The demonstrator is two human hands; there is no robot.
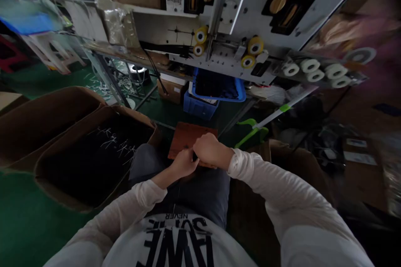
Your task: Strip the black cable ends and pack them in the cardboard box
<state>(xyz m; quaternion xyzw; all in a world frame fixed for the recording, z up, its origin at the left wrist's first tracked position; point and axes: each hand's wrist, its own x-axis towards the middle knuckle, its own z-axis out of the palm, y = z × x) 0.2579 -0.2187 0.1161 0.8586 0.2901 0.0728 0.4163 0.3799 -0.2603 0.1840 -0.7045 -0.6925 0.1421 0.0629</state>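
Observation:
My left hand (184, 162) and my right hand (208, 148) meet above my lap, both closed, with the right a little higher and farther out. A small dark piece (194, 157) shows between them, mostly covered by the fingers; its kind cannot be made out. Just beyond and beneath the hands is an orange-brown wooden board (183, 135), perhaps the top of a low stool. To the left of my knee stands an open cardboard box (62, 154) with dark contents and thin pale strands lying on top.
Ahead is a bench machine with yellow rollers (255, 45) and white rollers (310, 65). Below it sit a blue basket (241, 94) and a blue crate (200, 107). A green-and-white pole (275, 114) leans at right, near another cardboard box (300, 158). People sit far left.

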